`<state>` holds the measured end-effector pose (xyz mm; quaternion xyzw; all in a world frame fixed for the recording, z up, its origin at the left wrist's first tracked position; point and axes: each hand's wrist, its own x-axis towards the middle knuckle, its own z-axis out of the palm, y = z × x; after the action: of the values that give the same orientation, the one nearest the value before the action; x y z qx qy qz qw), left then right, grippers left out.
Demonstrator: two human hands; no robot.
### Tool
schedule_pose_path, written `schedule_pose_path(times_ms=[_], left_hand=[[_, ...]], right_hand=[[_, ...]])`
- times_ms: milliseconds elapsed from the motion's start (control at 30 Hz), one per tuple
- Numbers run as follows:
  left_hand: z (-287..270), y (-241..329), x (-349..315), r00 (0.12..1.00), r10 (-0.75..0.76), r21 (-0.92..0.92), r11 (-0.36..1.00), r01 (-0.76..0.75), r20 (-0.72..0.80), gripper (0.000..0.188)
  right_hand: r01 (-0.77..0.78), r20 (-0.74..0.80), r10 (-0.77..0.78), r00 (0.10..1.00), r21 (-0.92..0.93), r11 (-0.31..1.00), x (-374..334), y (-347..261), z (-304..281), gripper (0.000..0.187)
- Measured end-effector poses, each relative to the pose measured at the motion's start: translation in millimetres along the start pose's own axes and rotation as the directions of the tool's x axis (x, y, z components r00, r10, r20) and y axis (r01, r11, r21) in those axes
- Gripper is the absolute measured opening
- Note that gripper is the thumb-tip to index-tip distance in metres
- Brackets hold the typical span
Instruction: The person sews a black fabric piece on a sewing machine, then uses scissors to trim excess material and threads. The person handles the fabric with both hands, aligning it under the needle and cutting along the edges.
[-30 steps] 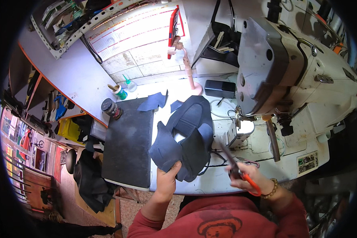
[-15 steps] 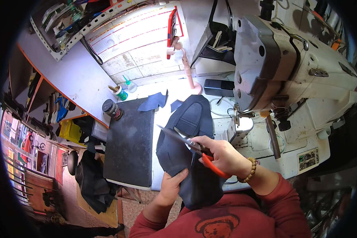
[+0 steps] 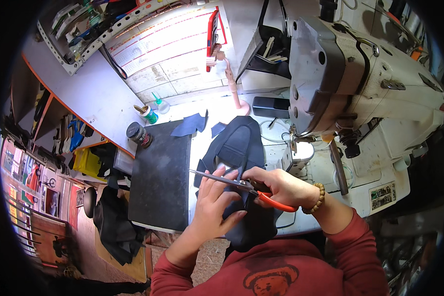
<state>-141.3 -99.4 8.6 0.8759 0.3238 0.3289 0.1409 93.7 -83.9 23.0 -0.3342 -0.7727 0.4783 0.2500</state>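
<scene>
My right hand (image 3: 281, 187) grips a pair of scissors (image 3: 221, 179) with orange-red handles; their blades point left. Under the blades, my left hand (image 3: 213, 207) has its fingers extended and its thumb apart, and it lies against black sheet material. That material (image 3: 249, 232) looks like stitched leather or fabric and hangs over the table's front edge towards my lap. A stitched black panel (image 3: 239, 143) with a curved seam lies on the table just beyond my hands. The hands hide where the pieces meet.
A large sewing machine (image 3: 360, 89) stands at the right. Left of my hands is a black cutting mat (image 3: 160, 177), with dark scraps (image 3: 190, 125) and a jar (image 3: 139, 134) at its far end. A pink phone stand (image 3: 233, 89) and a black box (image 3: 271, 107) stand behind.
My left hand has let go of the material's lower left edge and moved up, fingers spread under the scissors. The scissors have turned flatter, and the left flap of material has shifted from view.
</scene>
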Motion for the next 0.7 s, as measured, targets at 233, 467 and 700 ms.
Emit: schedule_pose_path(times_ms=[233, 467, 700], left_hand=[[13.5, -10.8, -7.5, 0.893, -0.291, -0.45, 0.784, 0.428, 0.343, 0.037], [26.2, -22.2, -16.0, 0.787, -0.378, -0.606, 0.502, 0.617, 0.488, 0.02], [25.0, -23.2, -15.2, 0.773, -0.615, -0.866, 0.291, 0.407, 0.156, 0.005]], right_hand=[[0.034, -0.011, -0.034, 0.999, 0.03, 0.999, 3.8, 4.5, 3.0, 0.06], [0.082, -0.148, -0.089, 0.985, -0.056, 0.995, 11.6, 7.0, 9.4, 0.054], [0.08, -0.366, -0.016, 0.93, 0.161, 0.984, -40.3, 4.1, 33.0, 0.045]])
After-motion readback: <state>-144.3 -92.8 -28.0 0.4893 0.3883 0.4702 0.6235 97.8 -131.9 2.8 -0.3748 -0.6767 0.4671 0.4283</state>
